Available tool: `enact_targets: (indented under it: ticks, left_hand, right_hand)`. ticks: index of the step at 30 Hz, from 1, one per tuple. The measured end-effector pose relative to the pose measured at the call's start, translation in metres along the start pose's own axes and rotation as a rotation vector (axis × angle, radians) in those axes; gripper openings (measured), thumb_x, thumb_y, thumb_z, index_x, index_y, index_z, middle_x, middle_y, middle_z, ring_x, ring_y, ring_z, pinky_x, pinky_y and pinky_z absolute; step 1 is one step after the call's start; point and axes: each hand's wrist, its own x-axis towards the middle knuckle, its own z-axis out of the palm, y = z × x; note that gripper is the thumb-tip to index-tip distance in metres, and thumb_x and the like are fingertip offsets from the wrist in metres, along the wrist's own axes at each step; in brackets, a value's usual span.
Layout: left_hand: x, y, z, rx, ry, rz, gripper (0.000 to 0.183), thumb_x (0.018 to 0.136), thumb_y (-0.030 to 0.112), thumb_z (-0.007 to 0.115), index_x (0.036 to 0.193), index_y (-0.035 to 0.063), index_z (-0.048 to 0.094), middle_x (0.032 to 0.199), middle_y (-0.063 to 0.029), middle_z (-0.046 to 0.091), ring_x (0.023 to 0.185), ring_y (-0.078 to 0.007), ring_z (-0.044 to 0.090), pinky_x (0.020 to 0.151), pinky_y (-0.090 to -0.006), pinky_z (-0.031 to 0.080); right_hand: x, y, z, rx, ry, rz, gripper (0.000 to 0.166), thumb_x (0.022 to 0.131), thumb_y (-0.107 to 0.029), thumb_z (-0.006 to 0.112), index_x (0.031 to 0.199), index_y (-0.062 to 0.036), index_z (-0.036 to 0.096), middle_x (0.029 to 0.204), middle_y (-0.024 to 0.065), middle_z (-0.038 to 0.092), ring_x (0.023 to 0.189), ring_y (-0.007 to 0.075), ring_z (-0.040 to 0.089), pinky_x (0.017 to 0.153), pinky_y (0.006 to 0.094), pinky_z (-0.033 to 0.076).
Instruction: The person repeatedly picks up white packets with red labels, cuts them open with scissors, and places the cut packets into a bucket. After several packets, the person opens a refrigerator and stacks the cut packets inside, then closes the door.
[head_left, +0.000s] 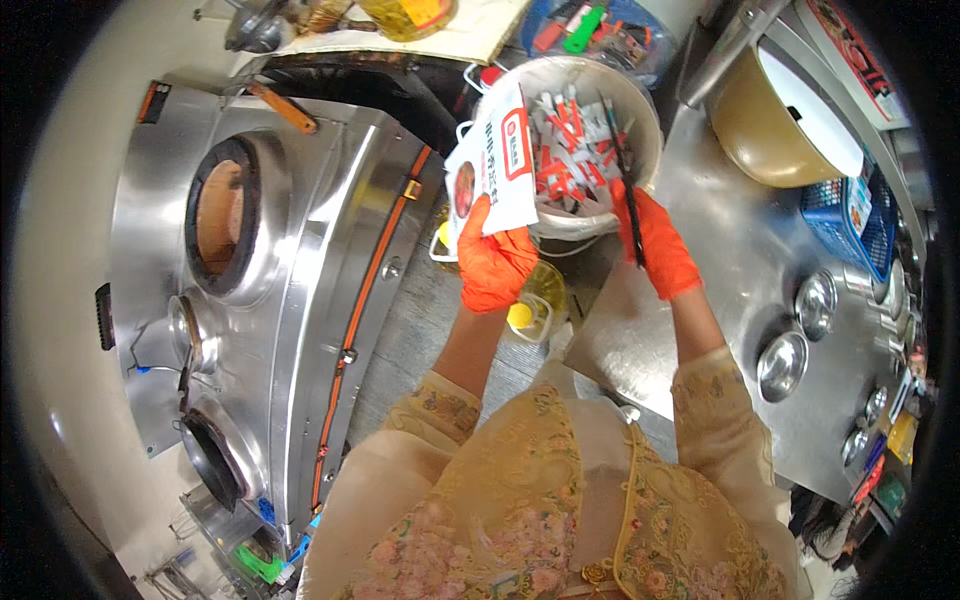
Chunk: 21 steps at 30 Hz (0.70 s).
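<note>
My left hand, in an orange glove, grips the lower end of a white and red printed food packet. In my right hand, gloved the same way, is a dark, slender tool that may be scissors or tongs; its upper end points over the bucket. Beyond both hands stands a large white bucket with a clear liner, holding many white and red packet scraps. The packet overlaps the bucket's left rim.
A steel wok range runs along the left. On the right, a steel worktop carries a gold-coloured pot, a blue plastic basket and metal bowls. Oil jugs with yellow caps stand on the floor below my hands.
</note>
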Motion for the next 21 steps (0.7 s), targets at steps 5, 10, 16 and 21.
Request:
enact_targets:
  ticks: [5,10,16,21]
  left_hand:
    - [-0.005,0.018,-0.024,-0.093,0.079,-0.112,0.036,0.092,0.019,0.054,0.127,0.0081,0.054,0.121,-0.0083,0.061,0.103,-0.015,0.063,0.072,-0.0254,0.057]
    - [-0.018,0.006,-0.016,-0.086,0.014,-0.189,0.037,0.091,0.02,0.057,0.124,0.0066,0.055,0.117,-0.0089,0.064,0.094,-0.0109,0.064,0.064,-0.022,0.054]
    - [-0.026,-0.027,0.0,-0.06,0.003,-0.197,0.044,0.089,0.007,0.057,0.131,0.0017,0.046,0.125,-0.011,0.059,0.113,-0.025,0.058,0.093,-0.0411,0.051]
    - [-0.029,-0.046,0.008,0.132,-0.024,-0.129,0.046,0.089,0.002,0.055,0.133,0.0007,0.043,0.13,-0.0121,0.054,0.12,-0.0256,0.052,0.101,-0.043,0.046]
  right_hand:
    - [-0.044,0.071,-0.02,-0.549,0.413,-0.124,0.045,0.091,-0.04,0.056,0.114,-0.0029,0.046,0.09,0.0175,0.064,0.083,0.0336,0.063,0.073,0.0408,0.049]
    - [-0.063,0.18,-0.039,-0.2,0.521,-0.159,0.035,0.088,-0.018,0.063,0.114,-0.002,0.045,0.096,0.0135,0.064,0.086,0.0286,0.062,0.077,0.0356,0.047]
    - [-0.1,0.144,-0.037,0.089,0.399,-0.117,0.04,0.086,-0.019,0.066,0.115,-0.0036,0.045,0.085,0.0083,0.053,0.073,0.0196,0.052,0.066,0.0342,0.046]
    - [-0.169,0.024,-0.014,0.064,0.205,-0.508,0.046,0.083,-0.023,0.072,0.116,-0.0054,0.047,0.082,0.0081,0.049,0.071,0.0172,0.051,0.061,0.0322,0.043]
